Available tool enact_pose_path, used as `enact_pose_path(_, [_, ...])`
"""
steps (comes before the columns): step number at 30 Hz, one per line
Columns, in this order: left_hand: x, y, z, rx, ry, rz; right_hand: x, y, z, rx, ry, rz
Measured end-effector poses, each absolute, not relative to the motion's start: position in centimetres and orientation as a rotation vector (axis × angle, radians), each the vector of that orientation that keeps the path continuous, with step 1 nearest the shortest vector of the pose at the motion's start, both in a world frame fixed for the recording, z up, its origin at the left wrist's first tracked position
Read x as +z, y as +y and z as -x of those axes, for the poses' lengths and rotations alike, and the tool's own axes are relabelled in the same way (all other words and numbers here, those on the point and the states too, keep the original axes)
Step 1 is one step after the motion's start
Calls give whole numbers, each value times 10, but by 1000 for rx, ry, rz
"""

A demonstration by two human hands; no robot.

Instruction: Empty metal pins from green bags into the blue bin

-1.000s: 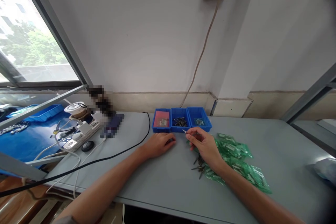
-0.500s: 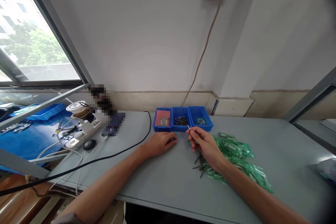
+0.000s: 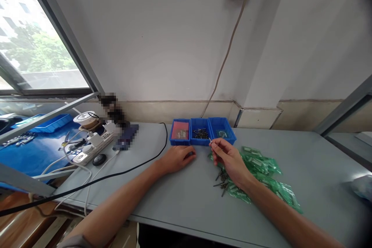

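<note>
My right hand (image 3: 229,161) pinches a small thin metal pin (image 3: 210,140) between thumb and fingertips, its tip just in front of the blue bins. Three small blue bins stand in a row against the wall: the left bin (image 3: 179,143) has a pink lining, the middle bin (image 3: 200,142) holds dark pins, the right bin (image 3: 231,135) a few small parts. My left hand (image 3: 176,159) rests on the grey table (image 3: 174,197) with fingers curled under, in front of the left bin. Loose dark pins (image 3: 221,183) lie under my right wrist.
Several green plastic bags (image 3: 263,174) are spread to the right of my right hand. A black cable (image 3: 139,164) curves across the table's left part. At the left stand a white power strip (image 3: 91,148), a tape roll (image 3: 85,120) and a blue tray (image 3: 46,124).
My right hand has turned the pin and shifted slightly right, from the middle bin's front toward the right bin. The left hand has stayed put.
</note>
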State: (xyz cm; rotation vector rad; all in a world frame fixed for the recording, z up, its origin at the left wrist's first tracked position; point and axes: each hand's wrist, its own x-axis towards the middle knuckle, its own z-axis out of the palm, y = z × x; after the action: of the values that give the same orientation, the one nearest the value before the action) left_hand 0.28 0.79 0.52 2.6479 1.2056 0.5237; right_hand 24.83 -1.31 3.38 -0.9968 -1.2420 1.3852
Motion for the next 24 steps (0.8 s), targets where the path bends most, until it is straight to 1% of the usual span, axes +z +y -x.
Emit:
enact_pose_path(5, [3, 9, -3, 524, 1207, -2632, 32, -13, -249, 1575, -1216, 903])
enact_pose_path(8, [3, 9, -2, 528, 1209, -2630, 30, -13, -249, 1602, -1219, 872])
enact_pose_path(12, [2, 9, -2, 529, 1194, -2626, 25, -10, -249, 1462, -1266, 930])
enact_pose_path(20, [0, 10, -2, 543, 1186, -2644, 15, -5, -249, 965, -1549, 1055])
enact_pose_path(22, [0, 9, -2, 544, 1191, -2649, 17, -6, -249, 947, -1562, 1077])
enact_pose_path(24, [0, 9, -2, 540, 1195, -2651, 19, -6, -249, 1011, -1530, 1100])
